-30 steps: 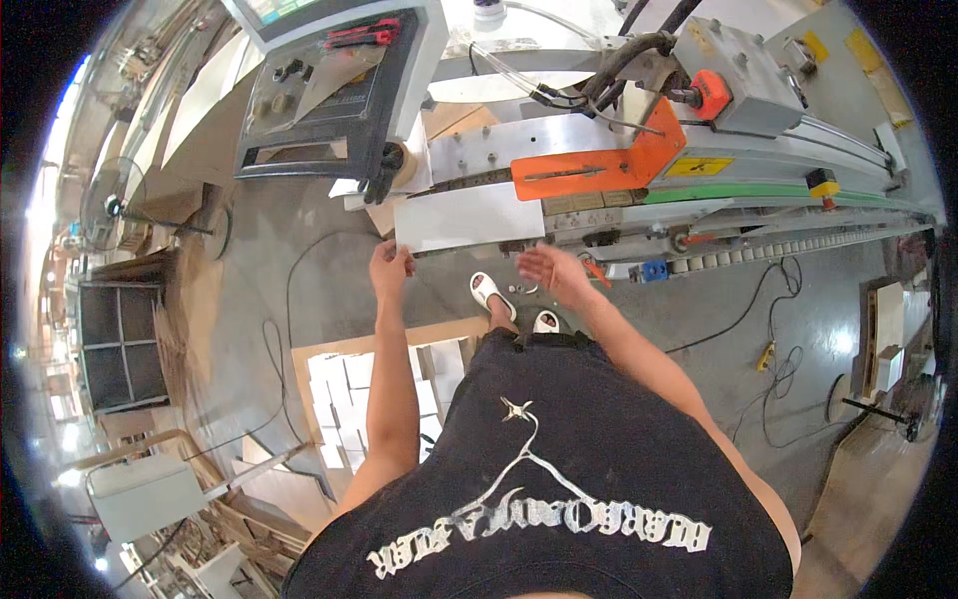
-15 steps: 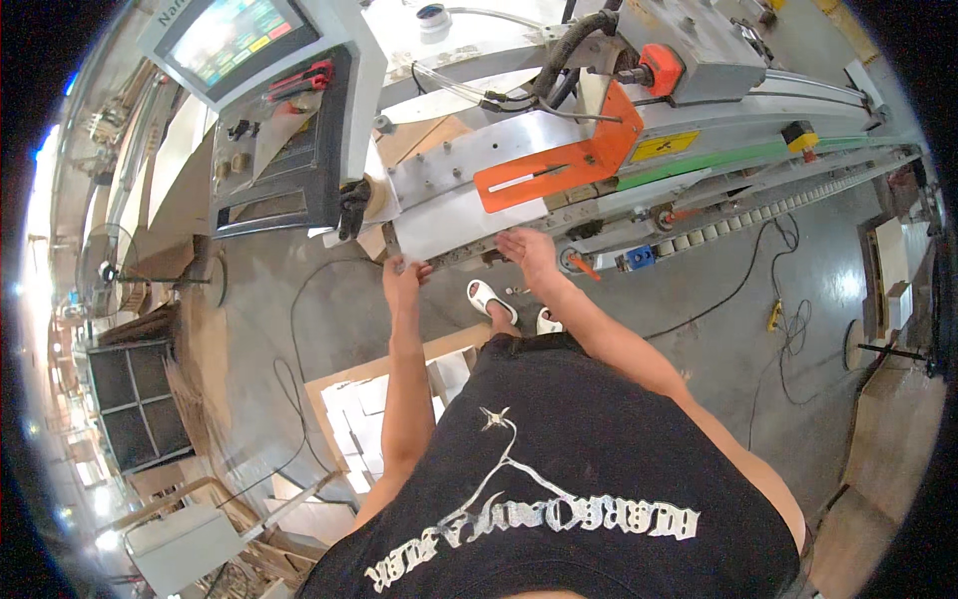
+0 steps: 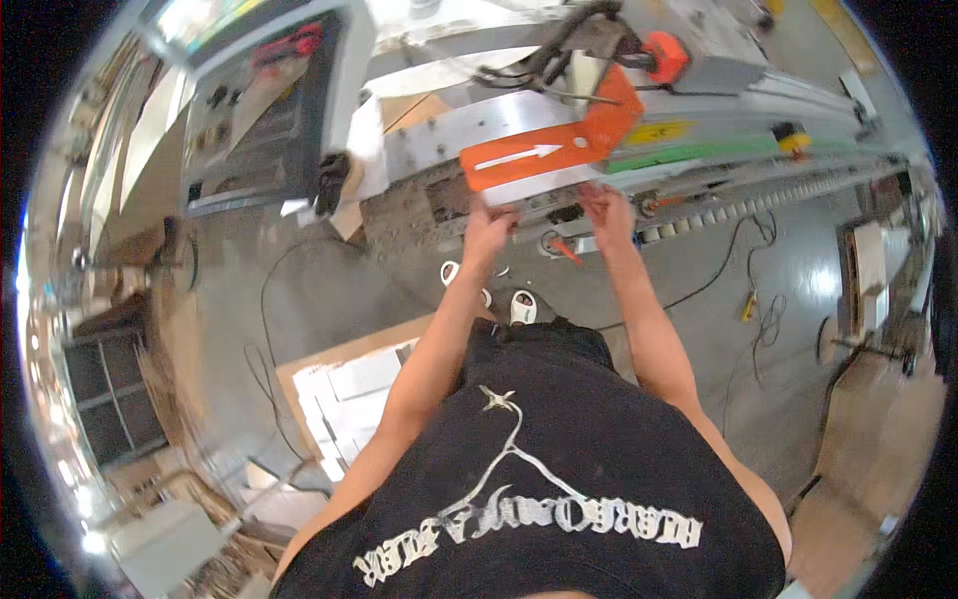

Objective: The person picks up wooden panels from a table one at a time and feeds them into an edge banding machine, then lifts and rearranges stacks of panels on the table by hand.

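A white flat panel lies along the machine's front edge, its far part hidden under an orange guard marked with a white arrow. My left hand has its fingers closed at the panel's left end. At the right end, the fingers of my right hand are bent and closed on the panel's edge. Motion smears both hands a little. To the left of the panel, the dark, dusty machine bed shows bare.
A control console with a screen stands at the upper left. Rightward runs a conveyor chain. An orange lever sticks out below the front edge. White pieces fill a carton on the floor, where cables also lie.
The white panel has slid right along the machine, partly beneath the orange guard. Both my hands have moved right with it, and my right hand has closed on its edge. My feet have shifted.
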`<state>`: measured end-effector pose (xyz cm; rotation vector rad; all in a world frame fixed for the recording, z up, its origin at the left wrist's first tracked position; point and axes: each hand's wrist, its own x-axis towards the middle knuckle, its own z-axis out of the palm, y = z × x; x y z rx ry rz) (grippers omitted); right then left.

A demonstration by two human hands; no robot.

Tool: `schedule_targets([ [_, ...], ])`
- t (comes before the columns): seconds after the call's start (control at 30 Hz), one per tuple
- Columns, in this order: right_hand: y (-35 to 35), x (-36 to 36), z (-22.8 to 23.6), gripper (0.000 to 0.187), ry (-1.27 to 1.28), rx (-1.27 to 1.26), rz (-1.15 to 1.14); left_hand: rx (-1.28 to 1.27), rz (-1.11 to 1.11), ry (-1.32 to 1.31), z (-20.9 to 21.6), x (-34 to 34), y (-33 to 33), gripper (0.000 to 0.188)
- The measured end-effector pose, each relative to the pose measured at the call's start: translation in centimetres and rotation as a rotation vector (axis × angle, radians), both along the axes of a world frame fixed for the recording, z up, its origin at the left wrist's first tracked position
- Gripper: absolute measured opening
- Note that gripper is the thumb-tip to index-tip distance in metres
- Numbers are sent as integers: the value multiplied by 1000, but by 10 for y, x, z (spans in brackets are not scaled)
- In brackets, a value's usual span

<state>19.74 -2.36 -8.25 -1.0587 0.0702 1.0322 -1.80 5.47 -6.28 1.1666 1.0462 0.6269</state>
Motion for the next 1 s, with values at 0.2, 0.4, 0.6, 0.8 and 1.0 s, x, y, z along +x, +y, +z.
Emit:
schedule_targets([
  [0.2, -65, 26, 4, 40, -1119, -502, 444, -130, -174, -168, -14, -38, -11, 53],
  [0.4, -113, 23, -35, 45, -2120, -443, 570, -56, -280, 8, -107, -170, -67, 37],
  [0.6, -91, 56, -66, 44, -2276, -637, 889, -435, 377, 883, -257, -329, -203, 49],
  [0.8, -84, 78, -64, 36, -2222, -657, 1046, -1105, 1297, 1123, -263, -376, -274, 72],
  [1.0, -83, 82, -62, 38, -2165, -641, 1141, -1264, 1478, 927, -321, -411, -315, 106],
])
